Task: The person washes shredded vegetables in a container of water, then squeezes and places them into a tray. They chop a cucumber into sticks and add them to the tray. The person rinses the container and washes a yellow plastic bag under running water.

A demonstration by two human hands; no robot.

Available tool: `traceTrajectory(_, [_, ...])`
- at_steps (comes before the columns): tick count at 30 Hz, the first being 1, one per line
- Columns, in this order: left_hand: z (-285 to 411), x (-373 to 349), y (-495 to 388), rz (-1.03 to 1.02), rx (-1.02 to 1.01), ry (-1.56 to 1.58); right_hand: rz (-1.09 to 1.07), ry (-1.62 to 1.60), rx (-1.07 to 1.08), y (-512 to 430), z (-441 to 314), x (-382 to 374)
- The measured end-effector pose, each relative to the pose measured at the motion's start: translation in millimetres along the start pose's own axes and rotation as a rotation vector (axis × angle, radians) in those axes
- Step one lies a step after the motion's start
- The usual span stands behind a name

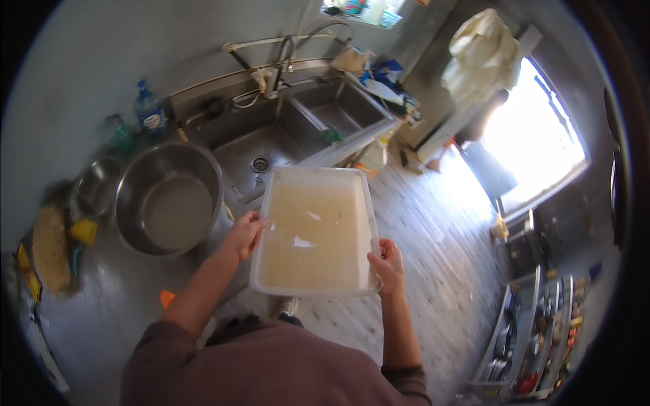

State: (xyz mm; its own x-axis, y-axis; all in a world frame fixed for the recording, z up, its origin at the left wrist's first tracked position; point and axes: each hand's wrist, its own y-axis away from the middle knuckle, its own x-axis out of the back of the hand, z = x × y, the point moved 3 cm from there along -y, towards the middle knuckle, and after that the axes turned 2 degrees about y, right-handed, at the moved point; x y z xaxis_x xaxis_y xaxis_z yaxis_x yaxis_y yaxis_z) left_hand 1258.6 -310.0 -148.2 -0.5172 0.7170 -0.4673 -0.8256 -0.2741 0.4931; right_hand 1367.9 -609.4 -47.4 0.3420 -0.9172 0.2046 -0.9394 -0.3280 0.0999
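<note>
A translucent white plastic tub [366, 223] is held in front of my body, its far edge overlapping the front of the sink. Cloudy tan contents [325, 208], apparently liquid, cover its bottom, and two white scraps [303, 242] show on them. My left hand [246, 234] grips the tub's left rim, thumb on top. On the opposite side, my right hand [388, 264] holds the right rim near the close corner. The undersides of the tub and most of my fingers beneath it are hidden.
A double stainless-steel sink [254, 137] with a faucet [277, 76] lies ahead. Left of it stand a large metal basin [170, 200], a smaller metal bowl [96, 188] and a blue pump bottle [150, 109]. Metal shelves [528, 330] and a bright doorway [533, 137] are at right.
</note>
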Motion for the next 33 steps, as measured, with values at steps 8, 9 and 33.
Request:
traceTrajectory(8, [28.1,1.3,-74.7,0.152,-0.013,0.04,-0.359,-0.115,-0.115,-184.8,-6.7,-46.8])
traceTrajectory(9, [18.9,8.3,-88.6,0.16,-0.008,0.086,-0.407,-0.129,-0.133,-202.5,-10.8,-53.8])
traceTrajectory(33, [-9.6,-9.6,-266.6,0.216,0.011,0.494,-0.866,0.305,-0.269,-282.8,18.4,-73.3])
